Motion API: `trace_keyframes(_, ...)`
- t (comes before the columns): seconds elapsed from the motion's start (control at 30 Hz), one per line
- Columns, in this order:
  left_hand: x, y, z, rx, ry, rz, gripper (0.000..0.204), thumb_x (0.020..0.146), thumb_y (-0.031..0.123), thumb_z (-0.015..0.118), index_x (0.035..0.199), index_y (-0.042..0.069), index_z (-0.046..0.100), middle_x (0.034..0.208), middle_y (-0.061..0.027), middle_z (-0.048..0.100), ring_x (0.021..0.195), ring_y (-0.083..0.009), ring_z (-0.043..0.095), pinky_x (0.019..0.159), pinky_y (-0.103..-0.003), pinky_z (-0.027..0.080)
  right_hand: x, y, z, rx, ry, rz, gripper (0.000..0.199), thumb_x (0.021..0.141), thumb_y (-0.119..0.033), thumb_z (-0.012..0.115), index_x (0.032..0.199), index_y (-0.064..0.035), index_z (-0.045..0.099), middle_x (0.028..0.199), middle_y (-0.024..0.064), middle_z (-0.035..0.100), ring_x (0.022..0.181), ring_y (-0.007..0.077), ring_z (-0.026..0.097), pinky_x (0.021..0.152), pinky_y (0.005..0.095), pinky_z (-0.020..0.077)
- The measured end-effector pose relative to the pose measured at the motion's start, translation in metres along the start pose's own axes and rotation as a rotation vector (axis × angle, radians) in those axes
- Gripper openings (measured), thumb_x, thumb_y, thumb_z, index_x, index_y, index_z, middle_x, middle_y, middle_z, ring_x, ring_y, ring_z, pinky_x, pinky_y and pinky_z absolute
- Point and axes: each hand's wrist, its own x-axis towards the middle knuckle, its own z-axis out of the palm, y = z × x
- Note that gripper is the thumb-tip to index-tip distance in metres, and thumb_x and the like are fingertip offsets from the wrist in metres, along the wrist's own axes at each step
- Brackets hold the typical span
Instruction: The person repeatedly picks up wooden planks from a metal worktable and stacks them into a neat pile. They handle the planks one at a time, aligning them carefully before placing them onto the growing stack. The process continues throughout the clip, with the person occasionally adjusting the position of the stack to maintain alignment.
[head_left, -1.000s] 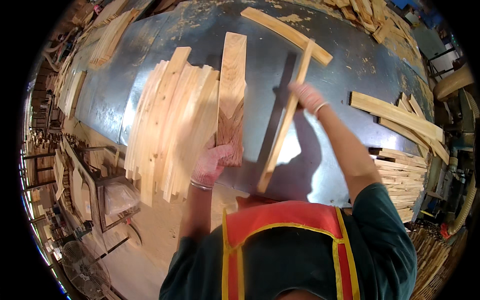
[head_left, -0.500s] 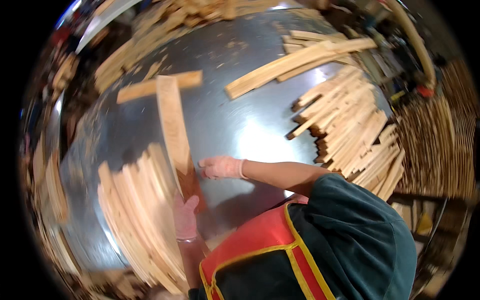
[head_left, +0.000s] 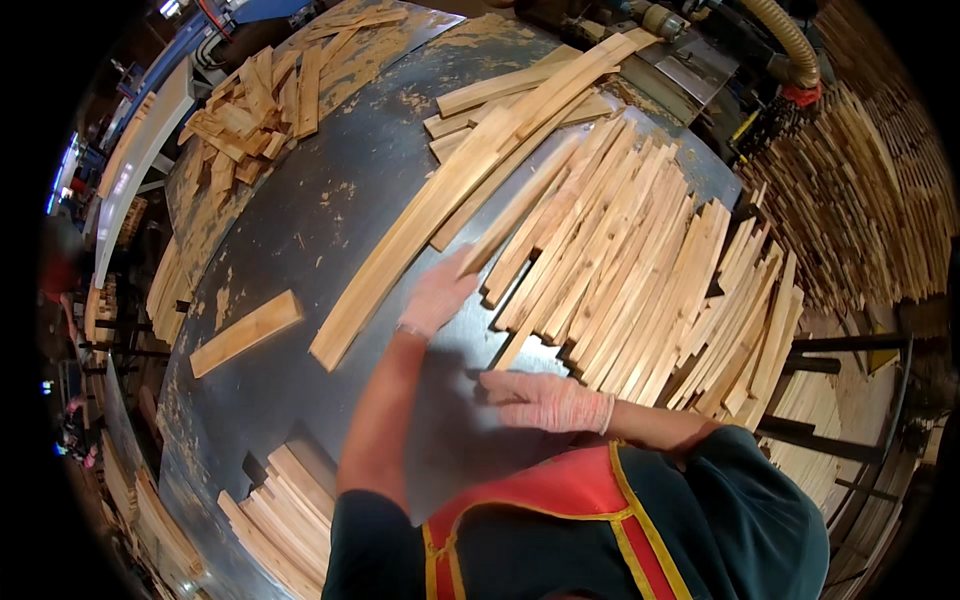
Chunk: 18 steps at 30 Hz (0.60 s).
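Note:
My left hand [head_left: 437,295], in a pale pink work glove, is closed around the near end of a wooden strip [head_left: 525,205]. That strip lies slanted along the left side of a large row of wooden strips [head_left: 625,270]. My right hand [head_left: 550,401], gloved alike, is held just in front of the row's near ends. Its fingers stretch out to the left and hold nothing that I can see. A long wooden board [head_left: 420,215] lies diagonally left of my left hand, and a short wooden block [head_left: 246,334] rests farther left on the metal table [head_left: 330,260].
A smaller stack of strips [head_left: 285,515] lies at the lower left. Offcuts [head_left: 245,115] are heaped at the far left. A machine with a ribbed hose [head_left: 785,40] stands at the back right, beside tall stacks of wood [head_left: 850,200].
The view has turned right. My left hand has left the board by the lower-left stack and grips a strip at the right-hand row. My right hand has also moved toward that row.

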Motion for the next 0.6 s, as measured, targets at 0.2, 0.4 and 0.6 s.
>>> trace_keyframes(0.2,0.090,0.043,0.010,0.243,-0.068,0.020,0.073,0.091,0.045,0.070,0.151,0.007,0.052,0.147,-0.0198,0.061,0.138,-0.0368,0.055,0.115,-0.044,0.043,0.002,-0.012,-0.060,-0.220,-0.077,0.080,0.069,0.102,-0.033,0.064,0.157,-0.0002,0.038,0.138,0.0222,0.064,0.127,0.0354,0.063,0.110,0.0385,0.0485)
trace_keyframes(0.4,-0.007,-0.051,-0.054,0.818,0.547,-0.233,0.106,0.070,0.052,0.089,0.156,0.009,0.043,0.153,-0.0166,0.051,0.142,-0.0365,0.047,0.116,-0.048,0.041,0.007,-0.020,-0.110,-0.195,0.079,-0.005,0.067,0.099,-0.027,0.070,0.155,-0.0012,0.045,0.137,0.0222,0.065,0.125,0.0322,0.065,0.107,0.0382,0.0509)
trace_keyframes(0.6,-0.129,-0.142,-0.109,0.642,0.339,-0.798,0.120,0.065,0.046,0.089,0.164,0.012,0.032,0.157,-0.0211,0.048,0.142,-0.0386,0.050,0.115,-0.046,0.044,0.015,-0.028,-0.090,-0.092,0.088,0.108,0.067,0.100,-0.025,0.072,0.157,-0.0030,0.044,0.131,0.0144,0.068,0.126,0.0212,0.065,0.105,0.0323,0.0510)
